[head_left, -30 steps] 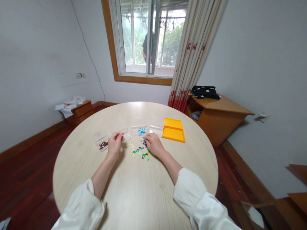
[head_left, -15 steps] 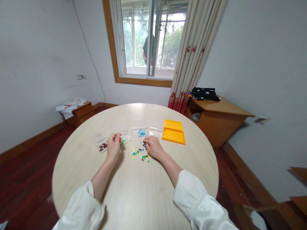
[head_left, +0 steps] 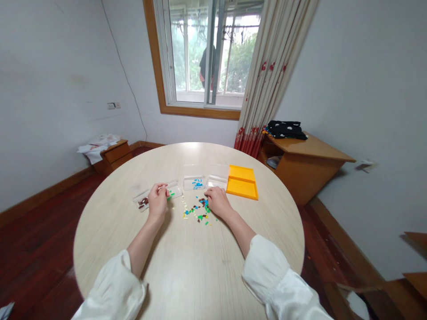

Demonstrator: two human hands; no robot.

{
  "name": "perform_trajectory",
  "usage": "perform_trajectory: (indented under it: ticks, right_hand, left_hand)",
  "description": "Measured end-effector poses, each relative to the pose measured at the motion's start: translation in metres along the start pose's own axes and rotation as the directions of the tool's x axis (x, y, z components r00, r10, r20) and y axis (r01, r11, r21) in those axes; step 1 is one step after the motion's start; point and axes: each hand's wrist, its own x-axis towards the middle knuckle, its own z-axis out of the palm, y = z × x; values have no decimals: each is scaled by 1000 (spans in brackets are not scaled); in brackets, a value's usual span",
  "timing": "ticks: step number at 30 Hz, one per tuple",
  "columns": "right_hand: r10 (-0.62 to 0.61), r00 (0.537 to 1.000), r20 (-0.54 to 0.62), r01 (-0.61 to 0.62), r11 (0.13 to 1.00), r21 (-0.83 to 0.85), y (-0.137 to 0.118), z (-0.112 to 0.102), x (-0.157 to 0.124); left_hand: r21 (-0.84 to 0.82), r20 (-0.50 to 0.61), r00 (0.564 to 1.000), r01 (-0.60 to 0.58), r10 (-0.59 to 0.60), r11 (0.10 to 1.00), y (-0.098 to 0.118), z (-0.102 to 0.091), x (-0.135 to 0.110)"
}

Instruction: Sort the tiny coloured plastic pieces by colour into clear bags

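Note:
My left hand (head_left: pixel 158 201) hovers with curled fingers between a clear box of brown pieces (head_left: pixel 143 201) and a clear box holding green pieces (head_left: pixel 171 192); anything in its fingertips is too small to make out. My right hand (head_left: pixel 218 200) rests at the right edge of a loose spread of small building bricks (head_left: pixel 201 217) in brown, blue, green, yellow and cream. Its fingers are bent together, and what lies under them is hidden. Beyond the spread sits an opened clear box with blue bricks (head_left: pixel 197 184) in it.
Another clear lidded box (head_left: pixel 216 181) stands just behind my right hand. To its right lies an opened orange case (head_left: pixel 242 189). Everything is on a round pale wooden table (head_left: pixel 187 275). A brown desk (head_left: pixel 310 155) with dark folded cloth stands beyond the table's right side.
My right hand has shifted slightly right, uncovering more blue, brown and green bricks at the spread's right side. My left hand stays nearly in place.

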Motion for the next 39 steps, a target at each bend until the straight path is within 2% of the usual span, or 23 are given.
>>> perform_trajectory:
  ticks: [8,18,21,26,31,34,39]
  right_hand:
    - [-2,997,-79,2,1000,4,19,4,4]
    - [94,993,-77,-93,996,20,20,1,4]
    - [89,990,-113,-88,996,15,19,2,3]
    - [92,978,-189,-65,988,142,16,2,3]
    - [40,969,-243,30,959,280,11,3,4]
    - [-2,963,-268,90,945,315,8,7,5]
    - [-36,961,-273,131,933,336,5,13,5]
  left_hand:
    - [10,12,1000,4,-5,1000,0,0,-1]
    - [41,25,1000,-6,5,999,-1,0,-2]
    - [38,25,1000,-3,2,999,-1,0,-2]
    - [87,51,999,-8,4,996,-4,0,-1]
    - [222,165,984,-99,63,970,-7,0,-1]
    - [312,275,956,-187,99,932,-8,0,-4]
    - [403,365,921,-287,135,869,-8,1,-11]
